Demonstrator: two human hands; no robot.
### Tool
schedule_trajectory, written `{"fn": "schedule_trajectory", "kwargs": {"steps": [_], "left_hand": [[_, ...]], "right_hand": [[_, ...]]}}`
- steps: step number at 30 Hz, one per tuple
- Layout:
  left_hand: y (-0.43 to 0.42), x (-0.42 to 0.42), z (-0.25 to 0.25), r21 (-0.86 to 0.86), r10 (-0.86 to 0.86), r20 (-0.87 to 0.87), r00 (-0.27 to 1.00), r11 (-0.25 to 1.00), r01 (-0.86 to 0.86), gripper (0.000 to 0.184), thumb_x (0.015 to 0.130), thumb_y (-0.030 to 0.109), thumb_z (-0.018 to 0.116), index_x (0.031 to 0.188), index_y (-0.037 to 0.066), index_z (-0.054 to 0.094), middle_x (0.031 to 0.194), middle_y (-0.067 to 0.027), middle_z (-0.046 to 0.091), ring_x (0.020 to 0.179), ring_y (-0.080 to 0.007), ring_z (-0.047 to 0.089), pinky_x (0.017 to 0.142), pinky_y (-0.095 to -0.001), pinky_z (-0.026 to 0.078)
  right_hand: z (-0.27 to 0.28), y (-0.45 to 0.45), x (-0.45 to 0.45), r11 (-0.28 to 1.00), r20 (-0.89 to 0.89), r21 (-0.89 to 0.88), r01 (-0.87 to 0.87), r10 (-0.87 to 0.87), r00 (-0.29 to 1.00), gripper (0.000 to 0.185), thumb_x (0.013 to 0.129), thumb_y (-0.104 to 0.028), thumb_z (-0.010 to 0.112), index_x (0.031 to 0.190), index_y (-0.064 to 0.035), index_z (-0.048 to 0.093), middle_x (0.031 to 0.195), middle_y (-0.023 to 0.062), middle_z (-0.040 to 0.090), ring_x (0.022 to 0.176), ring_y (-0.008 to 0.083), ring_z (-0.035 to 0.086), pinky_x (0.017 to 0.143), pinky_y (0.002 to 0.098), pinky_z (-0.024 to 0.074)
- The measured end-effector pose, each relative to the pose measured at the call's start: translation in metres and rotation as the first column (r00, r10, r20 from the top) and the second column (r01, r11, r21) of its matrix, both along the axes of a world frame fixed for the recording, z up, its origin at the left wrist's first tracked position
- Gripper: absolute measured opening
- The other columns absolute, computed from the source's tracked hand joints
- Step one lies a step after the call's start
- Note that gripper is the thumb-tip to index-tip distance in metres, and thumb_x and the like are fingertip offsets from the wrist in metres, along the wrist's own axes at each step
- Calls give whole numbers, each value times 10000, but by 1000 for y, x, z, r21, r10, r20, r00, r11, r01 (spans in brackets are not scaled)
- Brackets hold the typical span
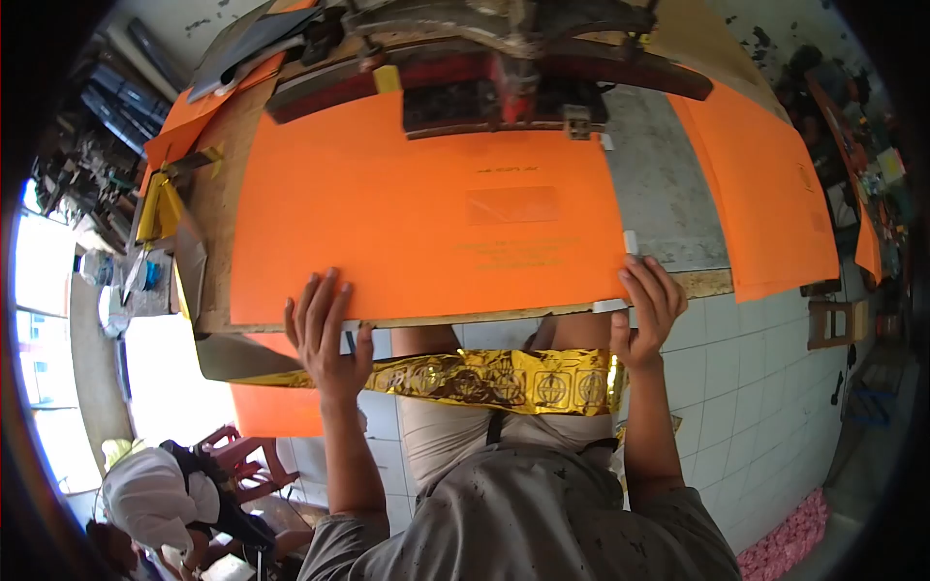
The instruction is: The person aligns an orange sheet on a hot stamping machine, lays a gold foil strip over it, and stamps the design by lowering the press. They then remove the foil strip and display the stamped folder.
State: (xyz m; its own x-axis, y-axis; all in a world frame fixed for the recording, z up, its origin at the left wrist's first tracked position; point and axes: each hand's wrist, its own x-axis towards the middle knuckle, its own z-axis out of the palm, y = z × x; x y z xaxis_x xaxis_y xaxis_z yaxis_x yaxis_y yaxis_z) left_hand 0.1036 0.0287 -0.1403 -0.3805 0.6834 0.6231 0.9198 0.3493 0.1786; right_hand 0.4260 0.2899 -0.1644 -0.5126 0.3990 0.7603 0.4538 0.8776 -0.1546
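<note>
A large orange sheet (407, 213) lies flat on the board of a press, with a small rectangular panel and faint gold lettering at its right half. My left hand (329, 334) rests at the sheet's near edge, fingers stretched out over it and thumb apart. At the near right corner, my right hand (651, 305) touches the edge beside small white tabs (610, 306), its fingers extended. The dark, red-marked press head (504, 107) stands over the sheet's far edge. Below the board, a strip of gold foil (513, 380) with printed round patterns hangs across my lap.
More orange sheets (760, 194) are stacked at the right, past a grey metal plate (668, 184). Gold foil (160, 208) hangs at the board's left side. Another person (160, 494) sits at the lower left near a red plastic stool (254, 460). A wooden stool (835, 322) stands right.
</note>
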Motion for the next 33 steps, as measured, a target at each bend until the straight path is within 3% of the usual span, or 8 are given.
{"fn": "schedule_trajectory", "kwargs": {"steps": [4,10,19,22,25,28,33], "left_hand": [[-2,1,-14,139,18,12,1000,990,-20,533,976,437,639,1357,63,624,1404,-100,656,1387,-331,545,1236,-524,229],[-8,19,-36,84,63,-20,998,995,-61,513,1029,443,545,1362,59,618,1465,-147,605,1448,-372,473,1239,-556,215],[-6,28,-39,90,47,-10,999,995,-46,376,975,308,642,1335,201,670,1533,-189,531,1494,-477,368,1234,-627,173],[-7,33,-35,63,67,9,998,996,-67,414,924,241,677,1336,195,679,1605,-236,420,1521,-493,306,1232,-631,183],[-4,38,-33,207,28,36,999,978,-35,411,893,222,693,1299,158,704,1619,-261,356,1516,-501,295,1210,-631,257],[-10,42,-34,264,34,0,999,964,-32,365,884,236,700,1223,104,733,1547,-241,395,1447,-484,380,1164,-618,356],[-4,41,-22,312,86,72,994,944,-104,306,826,234,778,1097,92,757,1243,-137,595,1221,-373,560,1072,-541,450]], "right_hand": [[-11,3,-2,999,-42,44,-32,34,999,502,1072,-430,414,1296,-61,671,1343,98,691,1292,299,591,1076,426,373],[-25,10,-5,992,-72,122,-27,36,997,517,1094,-474,381,1352,-82,596,1364,90,672,1290,289,596,1075,417,365],[-14,1,-8,996,-72,83,-26,32,997,504,1075,-473,421,1317,-73,609,1348,108,664,1289,308,592,1074,433,357],[-16,3,-7,995,-60,94,-26,32,998,499,1061,-469,444,1313,-72,611,1351,115,660,1294,309,588,1072,437,357],[-16,3,-7,995,-66,91,-35,42,997,498,1053,-461,456,1319,-69,610,1361,116,653,1302,311,582,1081,443,355],[-14,1,-6,995,-74,74,-61,67,995,501,1053,-455,460,1324,-61,607,1377,115,637,1310,306,574,1092,444,356],[-6,-9,-10,992,-179,-28,-127,120,976,515,1047,-439,518,1320,-12,607,1373,152,605,1307,329,534,1078,468,418]]}}
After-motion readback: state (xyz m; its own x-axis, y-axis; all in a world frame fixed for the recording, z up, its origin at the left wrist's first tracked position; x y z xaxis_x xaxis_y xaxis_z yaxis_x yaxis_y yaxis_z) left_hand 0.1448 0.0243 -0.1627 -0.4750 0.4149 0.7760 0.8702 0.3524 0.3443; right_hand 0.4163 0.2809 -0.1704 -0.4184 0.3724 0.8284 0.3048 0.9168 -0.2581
